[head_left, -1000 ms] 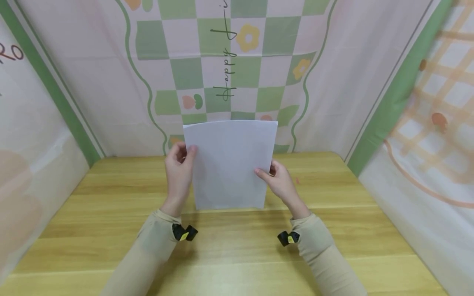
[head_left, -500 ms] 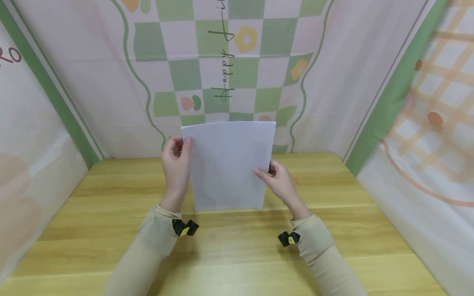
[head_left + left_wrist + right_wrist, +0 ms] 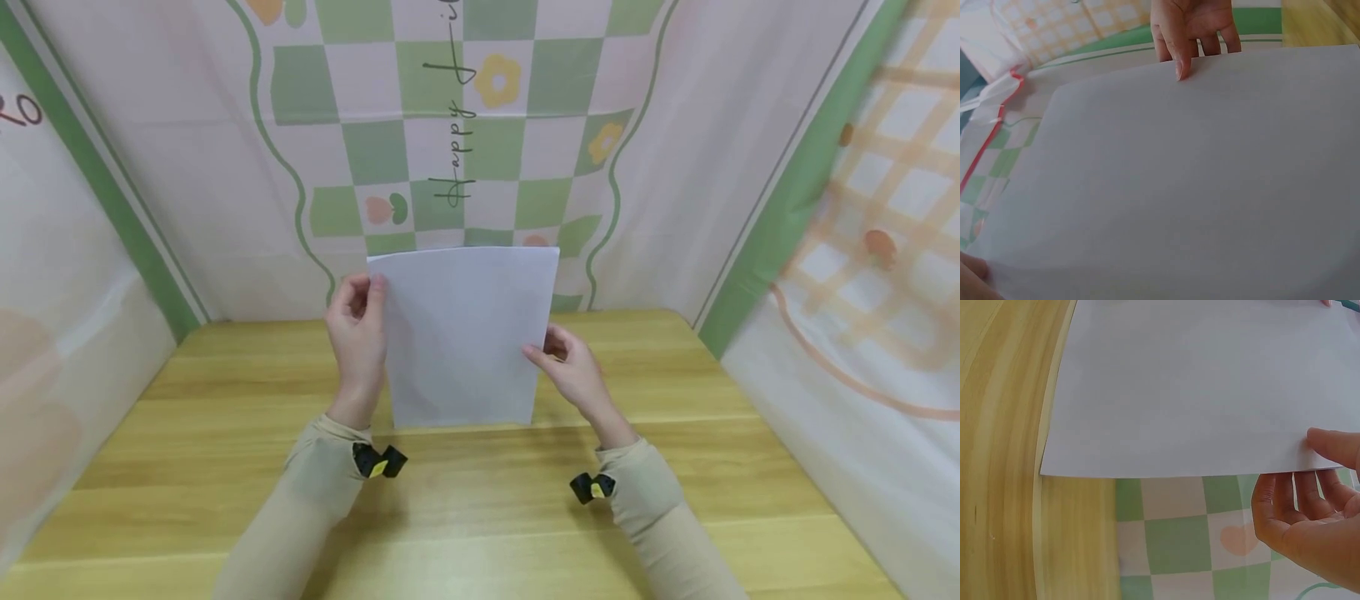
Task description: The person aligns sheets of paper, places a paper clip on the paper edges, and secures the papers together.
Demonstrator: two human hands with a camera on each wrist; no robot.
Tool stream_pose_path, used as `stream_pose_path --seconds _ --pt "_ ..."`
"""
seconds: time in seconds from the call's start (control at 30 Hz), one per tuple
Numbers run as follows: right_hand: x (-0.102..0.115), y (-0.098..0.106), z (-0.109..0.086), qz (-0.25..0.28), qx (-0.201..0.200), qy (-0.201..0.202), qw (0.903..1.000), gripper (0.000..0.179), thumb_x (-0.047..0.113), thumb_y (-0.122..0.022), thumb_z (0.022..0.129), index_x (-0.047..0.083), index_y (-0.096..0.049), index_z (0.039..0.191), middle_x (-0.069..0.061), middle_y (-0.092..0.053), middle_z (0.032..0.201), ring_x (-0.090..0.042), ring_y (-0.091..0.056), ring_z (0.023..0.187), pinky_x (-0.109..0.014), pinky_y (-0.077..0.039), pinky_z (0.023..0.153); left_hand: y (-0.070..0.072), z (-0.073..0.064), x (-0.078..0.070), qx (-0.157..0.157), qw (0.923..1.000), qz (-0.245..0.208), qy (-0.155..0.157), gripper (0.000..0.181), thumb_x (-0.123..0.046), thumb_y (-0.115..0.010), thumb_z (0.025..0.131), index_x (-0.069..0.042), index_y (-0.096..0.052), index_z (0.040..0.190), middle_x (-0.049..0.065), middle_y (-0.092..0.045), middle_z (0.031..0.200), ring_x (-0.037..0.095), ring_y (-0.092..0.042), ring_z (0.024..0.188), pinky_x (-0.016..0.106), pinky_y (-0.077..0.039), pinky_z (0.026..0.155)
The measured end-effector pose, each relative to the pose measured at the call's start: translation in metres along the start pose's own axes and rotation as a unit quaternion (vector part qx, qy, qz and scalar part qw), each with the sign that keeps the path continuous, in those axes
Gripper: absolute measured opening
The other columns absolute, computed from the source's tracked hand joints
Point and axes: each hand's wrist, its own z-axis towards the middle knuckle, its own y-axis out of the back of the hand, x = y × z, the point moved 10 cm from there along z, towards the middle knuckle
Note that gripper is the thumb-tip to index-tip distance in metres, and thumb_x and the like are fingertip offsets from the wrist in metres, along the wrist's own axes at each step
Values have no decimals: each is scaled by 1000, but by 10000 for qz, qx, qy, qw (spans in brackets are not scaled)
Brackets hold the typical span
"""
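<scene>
A blank white sheet of paper (image 3: 465, 342) stands upright before me, its lower edge right at the tabletop. My left hand (image 3: 357, 337) pinches it near the upper left corner, thumb on the near face and the other fingers behind. Lower down on the opposite side, my right hand (image 3: 576, 371) pinches the right edge in the same manner. In the left wrist view, my right hand (image 3: 1194, 31) shows across the broad face of the paper (image 3: 1179, 175). The right wrist view has my right thumb (image 3: 1335, 447) on the paper's front, with curled fingers beyond the edge.
A wooden table (image 3: 465, 517) lies beneath the hands. Behind it hangs a green-and-white checkered cloth (image 3: 495, 142) with flowers and lettering. More printed cloth encloses the left and right sides. Small black devices are strapped at both sleeved wrists.
My left hand has slid up along the left edge toward the top corner. The right hand has shifted slightly outward, its thumb nearer the right edge. The paper has hardly moved.
</scene>
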Motion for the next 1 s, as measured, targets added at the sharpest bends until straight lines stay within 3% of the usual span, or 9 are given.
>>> stream_pose_path --seconds 0.47,0.87,1.0 --pt "-12 8 -3 -285 15 15 9996 28 21 -65 91 1 -60 110 -16 -65 102 -17 -60 91 -24 -49 81 3 -1 4 -373 9981 -467 -161 13 -19 -65 90 -8 -62 84 -2 -58 80 10 -54 76 20 -44 70" --pt "-32 9 -8 -542 212 155 9982 23 17 -63 91 2 -62 108 -15 -66 103 -19 -61 93 -20 -48 79 1 -3 5 -361 9962 -785 -84 9 -18 -65 89 -10 -63 85 -3 -58 82 10 -53 77 20 -44 71" --pt "-34 8 -8 -644 306 279 9971 20 15 -63 91 3 -63 107 -14 -67 102 -20 -62 91 -27 -50 80 2 -3 5 -359 9965 -740 -123 9 -18 -65 90 -10 -63 84 -2 -58 82 10 -54 77 20 -44 71"
